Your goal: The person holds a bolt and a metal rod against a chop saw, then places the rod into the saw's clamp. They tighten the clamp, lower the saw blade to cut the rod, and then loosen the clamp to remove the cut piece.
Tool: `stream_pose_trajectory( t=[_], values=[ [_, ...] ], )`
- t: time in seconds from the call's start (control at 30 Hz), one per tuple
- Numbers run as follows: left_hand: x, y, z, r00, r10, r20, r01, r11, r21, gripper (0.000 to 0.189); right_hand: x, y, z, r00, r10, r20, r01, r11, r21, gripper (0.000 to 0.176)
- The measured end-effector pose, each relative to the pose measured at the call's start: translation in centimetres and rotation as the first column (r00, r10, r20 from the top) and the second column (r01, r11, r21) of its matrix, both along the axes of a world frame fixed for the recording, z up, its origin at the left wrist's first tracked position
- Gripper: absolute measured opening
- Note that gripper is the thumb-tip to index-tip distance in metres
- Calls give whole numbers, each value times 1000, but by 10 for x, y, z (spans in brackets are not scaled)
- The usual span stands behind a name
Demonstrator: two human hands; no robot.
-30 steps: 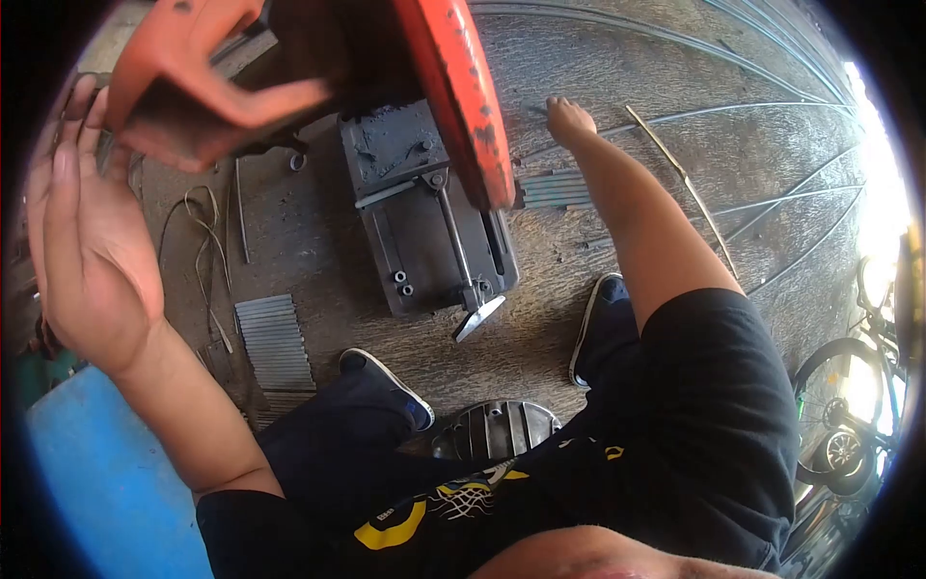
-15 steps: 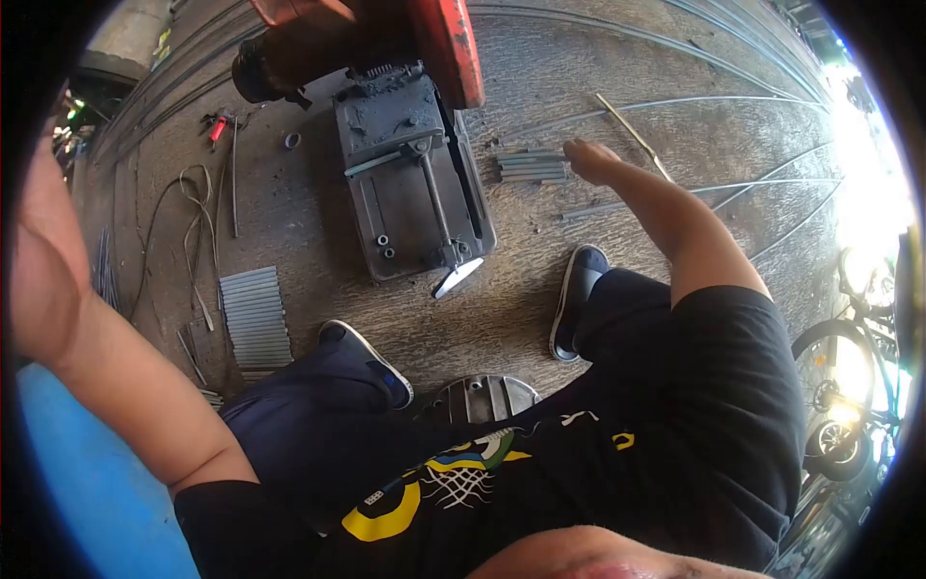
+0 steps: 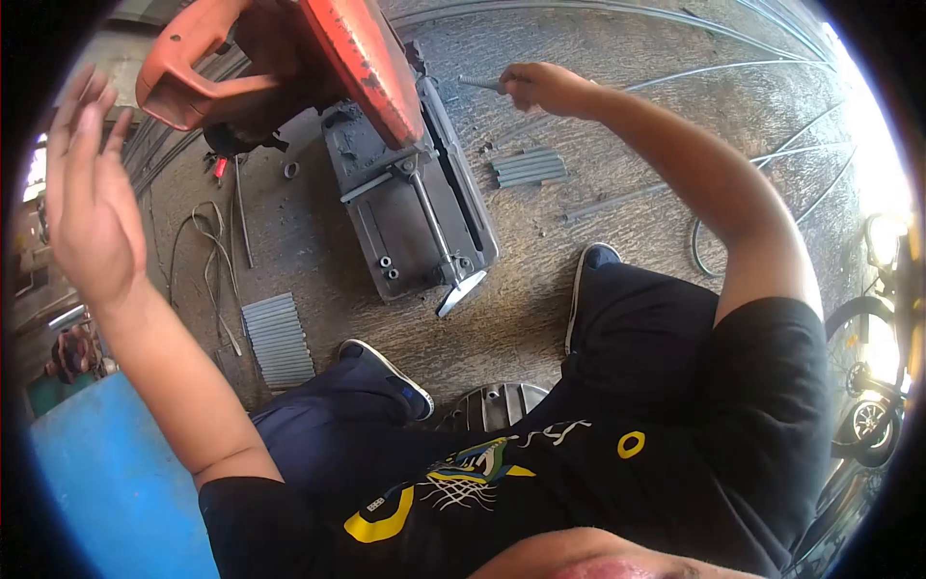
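My right hand (image 3: pixel 545 89) is closed around one end of a short grey metal rod (image 3: pixel 479 83), whose other end points left toward the saw. Below it, a small bundle of cut rods (image 3: pixel 529 168) lies on the floor. My left hand (image 3: pixel 95 217) is raised at the far left, fingers stretched and apart, holding nothing. The red handle (image 3: pixel 198 82) of the chop saw is nearest to it. The saw's red blade guard (image 3: pixel 362 68) hangs over its grey base (image 3: pixel 400 251), where a short rod (image 3: pixel 368 188) lies by the clamp.
A neat row of cut rods (image 3: pixel 278 340) lies beside my left foot. Long rods (image 3: pixel 675 75) stretch across the floor at upper right. A cord (image 3: pixel 204 253), a metal ring (image 3: pixel 290 170) and a red-handled tool (image 3: pixel 221 168) lie left of the saw. Bicycles (image 3: pixel 868 420) stand at right.
My right hand has lifted from the small bundle with a rod and moved up and left. My left hand now shows fully, fingers spread. The saw head appears lower and farther left; the view has shifted.
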State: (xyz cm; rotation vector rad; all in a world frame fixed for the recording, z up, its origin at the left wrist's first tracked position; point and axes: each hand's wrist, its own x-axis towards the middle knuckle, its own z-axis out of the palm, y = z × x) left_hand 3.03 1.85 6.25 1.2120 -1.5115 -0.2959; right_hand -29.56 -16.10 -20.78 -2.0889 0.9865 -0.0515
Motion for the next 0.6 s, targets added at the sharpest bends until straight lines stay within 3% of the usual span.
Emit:
stream_pose_trajectory(
  t=[0.07, 0.2, 0.23, 0.4, 0.47, 0.5, 0.57, 0.6],
  values=[
    [-5, -9, -5, 1000, 9, -27, -9, 1000, -23, 36, 0, 4, 0, 979, -124, 162, 125, 992, 3, 31],
    [-10, -18, -15, 997, -17, -75, 19, 999, 29, 37, -12, 0, -2, 927, -351, 132, 320, 924, 209, 35],
    [-11, -20, -18, 997, -15, -81, 17, 999, 29, 37, -18, -7, -22, 892, -370, 258, 328, 925, 193, 36],
    [-6, -20, -22, 994, 5, -108, 2, 998, 70, 37, -59, -15, -15, 897, -431, 97, 403, 889, 218, 34],
    [-1, -20, -21, 992, -11, -124, 18, 998, 54, 37, -80, -17, -28, 909, -411, -63, 415, 881, 227, 36],
    [2, -19, -21, 990, -31, -136, 37, 998, 41, 37, -96, -18, -41, 912, -406, -62, 409, 884, 228, 36],
    [-2, -18, -19, 994, -12, -107, 16, 999, 40, 40, -120, -17, -61, 811, -583, -54, 475, 601, 643, 36],
    [-3, -17, -17, 997, 2, -81, 1, 999, 38, 43, -124, -16, -64, 813, -580, -49, 470, 605, 643, 36]
  ],
)
